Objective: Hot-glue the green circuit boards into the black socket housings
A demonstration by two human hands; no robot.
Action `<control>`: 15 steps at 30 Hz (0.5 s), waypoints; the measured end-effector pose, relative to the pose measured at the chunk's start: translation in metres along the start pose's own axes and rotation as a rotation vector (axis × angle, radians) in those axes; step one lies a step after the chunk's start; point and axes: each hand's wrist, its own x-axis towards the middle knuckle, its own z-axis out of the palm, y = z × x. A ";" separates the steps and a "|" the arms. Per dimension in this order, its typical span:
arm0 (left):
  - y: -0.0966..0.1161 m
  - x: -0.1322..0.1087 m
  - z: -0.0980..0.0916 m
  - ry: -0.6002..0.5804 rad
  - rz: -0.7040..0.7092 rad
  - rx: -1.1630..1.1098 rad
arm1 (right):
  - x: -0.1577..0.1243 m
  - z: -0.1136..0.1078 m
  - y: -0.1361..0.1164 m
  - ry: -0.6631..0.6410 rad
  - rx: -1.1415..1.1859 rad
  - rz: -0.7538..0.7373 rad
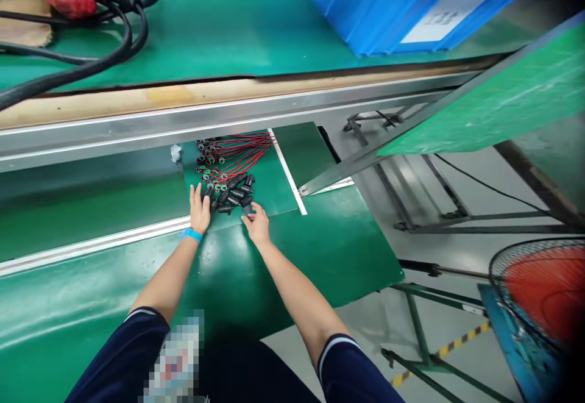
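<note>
A pile of small black cylindrical plastic parts (236, 194) lies on the green work surface. My left hand (200, 209), with a blue band at the wrist, rests at the left side of the pile; its fingers are stretched out and touch the nearest parts. At the pile's lower right edge, my right hand (258, 225) has thumb and fingers closed round one black cylindrical part (247, 210). Just beyond the pile are several small round pieces (214, 177) attached to red and black wires (249, 158), which fan out to the right.
A white strip (289, 174) crosses the surface right of the pile. Above it runs a shelf with a metal edge (228, 108), holding a blue bin (365, 7) and black cables (132, 25). A green panel (493, 104) slants in at right, near a caged fan (543, 287).
</note>
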 end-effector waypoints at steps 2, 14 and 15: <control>-0.004 0.001 -0.002 0.019 -0.016 -0.076 | -0.013 -0.005 0.007 -0.012 0.012 -0.011; 0.000 -0.077 -0.053 0.148 -0.166 -0.307 | -0.235 -0.077 0.073 -0.282 -0.117 -0.189; -0.001 -0.105 -0.061 0.146 -0.178 -0.300 | -0.244 -0.075 0.075 -0.319 -0.117 -0.216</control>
